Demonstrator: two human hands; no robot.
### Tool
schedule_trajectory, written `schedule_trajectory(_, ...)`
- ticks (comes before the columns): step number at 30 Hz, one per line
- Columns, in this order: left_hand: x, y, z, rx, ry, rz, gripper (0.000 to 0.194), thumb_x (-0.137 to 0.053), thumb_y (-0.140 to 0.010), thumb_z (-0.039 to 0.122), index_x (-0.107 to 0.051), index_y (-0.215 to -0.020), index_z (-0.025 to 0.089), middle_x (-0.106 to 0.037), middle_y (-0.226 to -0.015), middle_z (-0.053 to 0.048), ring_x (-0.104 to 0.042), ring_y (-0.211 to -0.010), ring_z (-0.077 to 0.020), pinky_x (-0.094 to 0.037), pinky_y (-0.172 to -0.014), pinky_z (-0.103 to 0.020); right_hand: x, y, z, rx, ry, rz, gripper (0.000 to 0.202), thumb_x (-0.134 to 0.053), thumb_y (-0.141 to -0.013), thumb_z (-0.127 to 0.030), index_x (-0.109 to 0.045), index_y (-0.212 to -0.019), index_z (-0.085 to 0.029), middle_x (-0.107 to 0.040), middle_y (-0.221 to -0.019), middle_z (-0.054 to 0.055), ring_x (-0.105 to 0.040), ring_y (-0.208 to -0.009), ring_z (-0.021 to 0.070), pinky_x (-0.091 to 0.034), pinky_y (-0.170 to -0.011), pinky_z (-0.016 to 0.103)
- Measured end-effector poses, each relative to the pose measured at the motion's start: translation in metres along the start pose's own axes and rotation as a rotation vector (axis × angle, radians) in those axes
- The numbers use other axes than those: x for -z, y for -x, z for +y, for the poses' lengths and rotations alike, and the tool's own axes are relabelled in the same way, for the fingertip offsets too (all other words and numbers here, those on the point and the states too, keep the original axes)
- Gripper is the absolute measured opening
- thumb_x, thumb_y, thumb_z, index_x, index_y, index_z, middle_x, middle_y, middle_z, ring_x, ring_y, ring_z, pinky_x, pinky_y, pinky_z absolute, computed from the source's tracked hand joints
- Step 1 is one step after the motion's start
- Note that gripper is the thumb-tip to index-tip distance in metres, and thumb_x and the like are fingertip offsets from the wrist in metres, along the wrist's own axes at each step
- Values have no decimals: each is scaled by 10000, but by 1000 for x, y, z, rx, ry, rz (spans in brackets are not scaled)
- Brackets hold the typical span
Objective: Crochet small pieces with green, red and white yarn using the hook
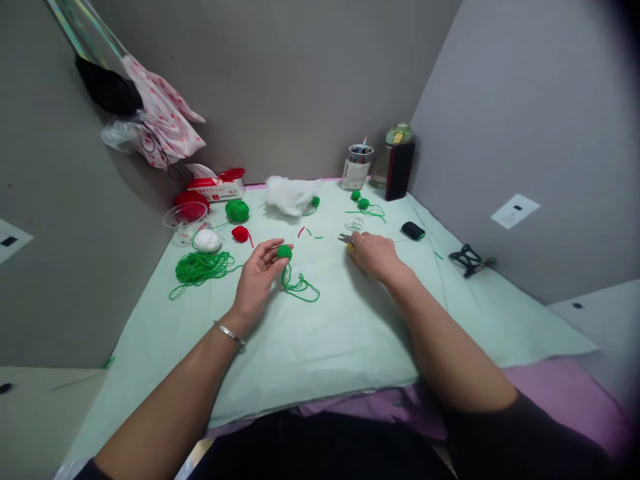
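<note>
In my left hand (260, 270) I hold a small green crocheted ball (285, 252) between thumb and fingers. A loose green yarn tail (301, 287) trails from it onto the pale green cloth (320, 347). To the right, my right hand (373, 253) is closed round small scissors (346, 239), whose metal tips point left; a bit of yellow shows at its fingers. Short red and green yarn snippets (309, 233) lie between the hands. Just beyond the right hand is a clear round lid or dish (355, 224) with something thin in it.
Left: green yarn heap (203, 267), white ball (207, 241), red piece (240, 234), green ball (237, 211), plastic cup (185, 215), tissue box (220, 189). Back: white stuffing (290, 195), pen can (357, 168), phone (401, 171) against a bottle. Right: black case (413, 231), black clip (470, 260).
</note>
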State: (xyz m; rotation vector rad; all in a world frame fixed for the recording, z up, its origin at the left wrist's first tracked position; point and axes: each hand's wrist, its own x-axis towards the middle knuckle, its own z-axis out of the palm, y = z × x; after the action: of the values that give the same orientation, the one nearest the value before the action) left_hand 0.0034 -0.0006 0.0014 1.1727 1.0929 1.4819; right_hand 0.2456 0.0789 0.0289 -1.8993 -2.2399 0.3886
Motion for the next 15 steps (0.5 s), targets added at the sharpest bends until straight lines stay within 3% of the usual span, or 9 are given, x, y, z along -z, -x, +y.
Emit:
schedule_trajectory(4,-2,2,1,34,0,-17,291,-806,-802,262,-739,-1084,234,-783,-1113,-73,-689,-1065,-234,-529,-962,-386,-9,-2,-2,57,-109,-30,318,-533,-864,-69,-676,-1143,-119,-709,-1152,231,-650,-1076,352,-420,-869,418)
schedule_trajectory(8,-1,3,0,66,12,-32,268,-788,-829,328,-732,-1065,213,-752,-998,-41,-723,-915,-208,-547,-896,-375,-6,4,-16,198,-376,-121,229,-547,-839,-179,-688,-1019,-168,-705,-907,85,-635,-841,230,-434,-724,321)
schedule_trajectory(11,1,3,-4,80,15,-32,254,-769,-849,350,-712,-1057,215,-711,-940,-3,-737,-827,-184,-547,-843,-348,-3,17,-33,305,-598,-228,198,-495,-867,-277,-632,-976,-184,-651,-801,19,-571,-682,154,-422,-607,266)
schedule_trajectory(15,3,2,-7,75,-16,-26,276,-756,-857,323,-713,-1113,229,-722,-925,5,-731,-833,-173,-531,-821,-312,-3,35,-53,375,-926,-385,252,-472,-884,-293,-628,-1051,-185,-562,-693,-38,-423,-554,103,-335,-521,236)
